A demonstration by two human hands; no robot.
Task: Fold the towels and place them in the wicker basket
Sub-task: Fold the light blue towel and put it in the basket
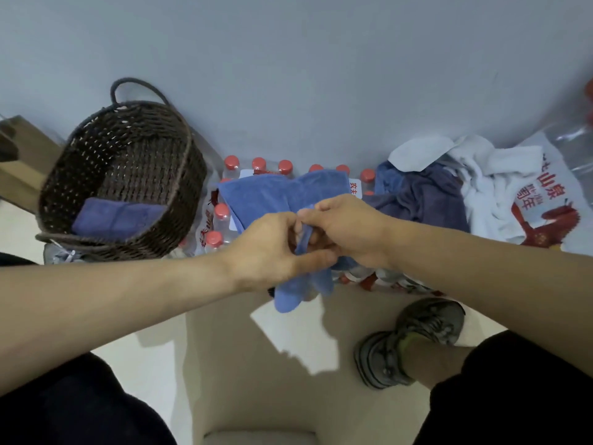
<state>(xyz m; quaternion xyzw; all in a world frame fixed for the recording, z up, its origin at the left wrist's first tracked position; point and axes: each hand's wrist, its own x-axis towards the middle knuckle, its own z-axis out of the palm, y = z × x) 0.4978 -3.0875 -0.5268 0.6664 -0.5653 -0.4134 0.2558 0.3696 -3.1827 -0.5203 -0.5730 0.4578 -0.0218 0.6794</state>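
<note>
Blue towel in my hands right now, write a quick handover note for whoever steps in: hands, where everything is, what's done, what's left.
Left hand and right hand both pinch the blue towel, mid-fold, over the bottled water pack.
Wicker basket at left holds one folded towel.
Unfolded pile, dark and white towels, lies at right.
Left: finish this fold, put it in the basket, then fold the pile.

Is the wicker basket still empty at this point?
No. One folded blue towel already lies on the bottom of the wicker basket.
</note>
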